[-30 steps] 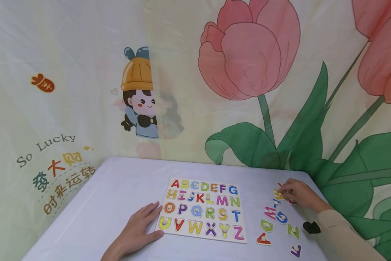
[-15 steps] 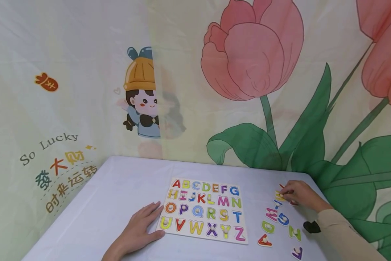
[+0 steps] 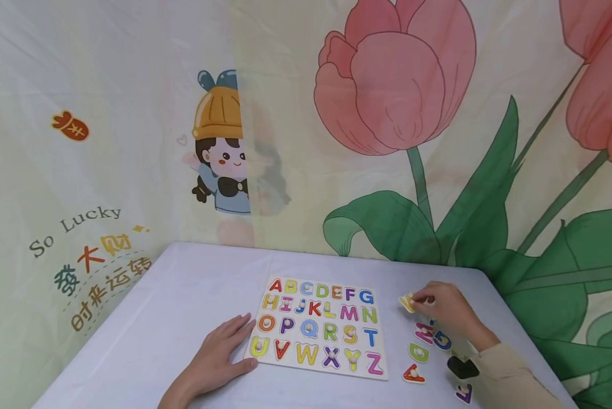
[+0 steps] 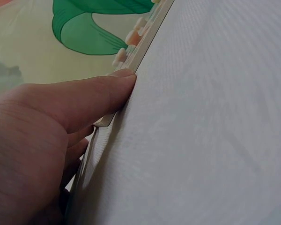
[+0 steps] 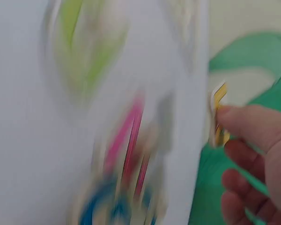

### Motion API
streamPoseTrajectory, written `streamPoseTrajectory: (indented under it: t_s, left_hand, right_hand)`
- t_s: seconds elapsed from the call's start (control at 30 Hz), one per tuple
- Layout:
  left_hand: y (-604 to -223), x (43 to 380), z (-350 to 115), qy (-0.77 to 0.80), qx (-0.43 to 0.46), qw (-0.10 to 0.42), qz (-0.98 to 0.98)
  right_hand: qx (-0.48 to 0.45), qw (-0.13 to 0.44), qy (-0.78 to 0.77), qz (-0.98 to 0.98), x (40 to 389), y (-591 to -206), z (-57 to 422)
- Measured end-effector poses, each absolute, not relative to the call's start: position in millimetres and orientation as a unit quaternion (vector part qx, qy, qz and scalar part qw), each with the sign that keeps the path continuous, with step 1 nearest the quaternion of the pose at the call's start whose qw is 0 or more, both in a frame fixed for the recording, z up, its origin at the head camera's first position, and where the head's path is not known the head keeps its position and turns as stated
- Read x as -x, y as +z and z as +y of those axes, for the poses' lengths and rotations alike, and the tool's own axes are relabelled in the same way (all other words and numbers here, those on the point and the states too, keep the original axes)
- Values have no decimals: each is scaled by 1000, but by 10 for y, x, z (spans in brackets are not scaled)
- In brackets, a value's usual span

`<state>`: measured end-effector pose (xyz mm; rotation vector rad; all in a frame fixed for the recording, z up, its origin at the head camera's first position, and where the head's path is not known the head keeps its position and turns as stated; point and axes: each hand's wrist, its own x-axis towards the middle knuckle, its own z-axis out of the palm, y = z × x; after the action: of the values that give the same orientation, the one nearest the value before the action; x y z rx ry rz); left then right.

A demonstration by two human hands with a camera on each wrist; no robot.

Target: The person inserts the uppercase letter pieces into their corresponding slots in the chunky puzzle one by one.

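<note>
My left hand [image 3: 216, 352] rests on the table at the left edge of a white alphabet puzzle board [image 3: 381, 347], fingers extended and thumb at its near corner. In the left wrist view the thumb [image 4: 103, 96] presses against the side of the board [image 4: 147, 44]. To the right of the board, my right hand [image 3: 451, 309] pinches a yellow letter W piece [image 3: 407, 303] between thumb and fingers. The right wrist view shows this yellow piece [image 5: 219, 96] edge-on at the fingertips, its other fingers loosely curled. Knobbed letter pieces fill several of the board's slots.
Loose letter pieces lie right of the board: a pink M [image 3: 424, 333], blue G [image 3: 442, 340], green D [image 3: 418, 353], red A [image 3: 413, 374] and purple F [image 3: 463, 393]. A black wrist camera [image 3: 462, 367] covers part of this group. A printed curtain [image 3: 285, 227] stands behind the white table.
My right hand has lifted the yellow W from the far end of the loose pieces and carried it left, closer to the board. My left hand stays in place.
</note>
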<state>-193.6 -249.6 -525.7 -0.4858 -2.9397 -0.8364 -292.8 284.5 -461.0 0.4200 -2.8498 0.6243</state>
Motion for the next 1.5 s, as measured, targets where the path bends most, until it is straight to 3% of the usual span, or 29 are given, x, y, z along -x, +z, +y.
streamPoseTrajectory:
  t_s: [0.2, 0.47, 0.8, 1.13, 1.5]
  left_hand:
    - [-5235, 1943, -2469, -270, 158, 27, -949]
    - [-5235, 1938, -2479, -255, 163, 43, -952]
    - [-5229, 1915, -2497, -262, 152, 29, -952]
    - [-5249, 1941, -2489, -260, 152, 27, -953]
    - [-5249, 1948, -2486, -259, 153, 31, -953]
  right_hand:
    - [-134, 121, 237, -955, 2698, -4508, 2376]
    - [-65, 88, 288, -951, 2398, -4548, 1677]
    - [-44, 75, 316, -945, 2115, -4704, 942]
    - [-54, 90, 333, -937, 1907, -4907, 503]
    - [-25, 105, 332, -937, 1891, -4988, 340]
